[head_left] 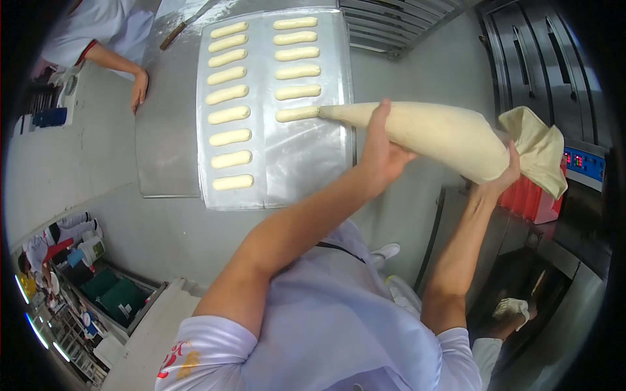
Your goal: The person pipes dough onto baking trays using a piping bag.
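A large, full cloth piping bag (443, 130) lies across both my hands, its narrow tip pointing left over a metal baking tray (303, 169). My left hand (385, 150) supports the bag near its tapered front, thumb on top and fingers beneath. Around the twisted rear end, my right hand (505, 173) is closed, with the loose cloth flaring out behind it. The nozzle touches the right end of a piped batter strip (297, 114) in the tray's right column. Several more pale strips (228, 116) form a longer column on the left.
Beyond the tray, a co-worker's hand (139, 90) rests on the metal table (166, 150). A wooden-handled tool (173, 36) lies near some flour. A metal rack (398, 23) stands at the back, and an oven panel (583, 166) and red container (535, 201) are at right.
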Tool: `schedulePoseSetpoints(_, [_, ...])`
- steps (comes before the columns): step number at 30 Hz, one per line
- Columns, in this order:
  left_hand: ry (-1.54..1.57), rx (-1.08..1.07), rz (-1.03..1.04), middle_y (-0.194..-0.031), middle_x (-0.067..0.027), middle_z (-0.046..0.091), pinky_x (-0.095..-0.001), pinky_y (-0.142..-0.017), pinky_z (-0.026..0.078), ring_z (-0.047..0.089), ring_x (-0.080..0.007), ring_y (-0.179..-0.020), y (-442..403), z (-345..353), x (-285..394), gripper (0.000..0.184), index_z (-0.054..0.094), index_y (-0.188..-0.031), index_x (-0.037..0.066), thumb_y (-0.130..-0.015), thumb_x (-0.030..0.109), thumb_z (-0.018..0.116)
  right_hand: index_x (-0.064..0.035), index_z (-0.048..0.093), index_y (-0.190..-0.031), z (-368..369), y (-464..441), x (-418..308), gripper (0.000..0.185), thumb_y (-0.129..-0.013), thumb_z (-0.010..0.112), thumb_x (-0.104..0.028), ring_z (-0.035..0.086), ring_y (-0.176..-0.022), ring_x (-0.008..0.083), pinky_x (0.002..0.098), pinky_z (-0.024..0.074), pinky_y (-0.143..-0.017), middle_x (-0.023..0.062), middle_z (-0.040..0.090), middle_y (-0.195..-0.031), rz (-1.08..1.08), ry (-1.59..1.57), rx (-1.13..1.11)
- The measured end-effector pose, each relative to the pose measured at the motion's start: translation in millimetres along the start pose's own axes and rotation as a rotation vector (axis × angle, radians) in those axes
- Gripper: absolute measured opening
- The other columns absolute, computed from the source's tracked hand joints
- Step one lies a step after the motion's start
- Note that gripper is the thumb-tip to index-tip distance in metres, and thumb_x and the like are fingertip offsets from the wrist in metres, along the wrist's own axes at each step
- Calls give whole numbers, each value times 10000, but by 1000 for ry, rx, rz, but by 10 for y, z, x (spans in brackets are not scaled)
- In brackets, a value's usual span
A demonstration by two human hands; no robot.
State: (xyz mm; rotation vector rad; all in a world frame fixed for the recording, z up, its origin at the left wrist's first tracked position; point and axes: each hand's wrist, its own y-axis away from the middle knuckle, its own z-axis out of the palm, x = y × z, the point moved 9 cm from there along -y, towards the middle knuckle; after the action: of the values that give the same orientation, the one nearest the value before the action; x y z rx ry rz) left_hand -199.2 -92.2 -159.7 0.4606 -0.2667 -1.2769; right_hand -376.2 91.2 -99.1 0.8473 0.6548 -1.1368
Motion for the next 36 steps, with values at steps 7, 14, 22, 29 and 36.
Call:
schedulePoseSetpoints(7, [-147, -39, 100, -1398, -181, 483, -608, -1127, 333, 454, -356, -1342, 279, -223, 269, 644, 385, -1410, 54, -977, 496, 564, 18, 621, -1028, 256, 293, 203, 211, -941, 562, -164, 672, -939, 311, 448, 551, -887, 161, 679, -971, -9, -32, -60])
schedulePoseSetpoints(14, [0, 41, 81, -1417, -192, 460, -603, -1141, 317, 438, -370, -1349, 415, -398, 331, 657, 369, -1424, 50, -980, 502, 546, 26, 622, -926, 247, 230, 410, 192, -902, 605, -164, 671, -821, 303, 414, 558, -817, 157, 664, -864, 39, 36, -89])
schedulePoseSetpoints(22, [-10, -28, 68, -1436, -192, 441, -603, -1155, 298, 408, -366, -1372, 323, -370, 250, 667, 351, -1438, 45, -984, 499, 532, 20, 620, -903, 125, 134, 330, 164, -870, 608, -140, 672, -765, 302, 405, 560, -756, 147, 660, -828, -28, 137, 3])
schedulePoseSetpoints(29, [63, 52, -45, -1416, -189, 463, -608, -1152, 304, 436, -363, -1352, 334, -200, -50, 642, 370, -1418, 47, -979, 479, 550, 32, 644, -967, -198, 13, 107, 218, -875, 593, -159, 695, -782, 286, 399, 572, -746, 153, 696, -840, 16, 92, -4])
schedulePoseSetpoints(36, [35, 52, -100, -1406, -183, 483, -580, -1145, 322, 452, -343, -1343, 305, -165, -278, 649, 398, -1411, 40, -964, 468, 591, 49, 626, -1143, -608, -57, 49, 311, -921, 566, -160, 705, -953, 311, 419, 578, -857, 198, 702, -1054, 56, 130, -153])
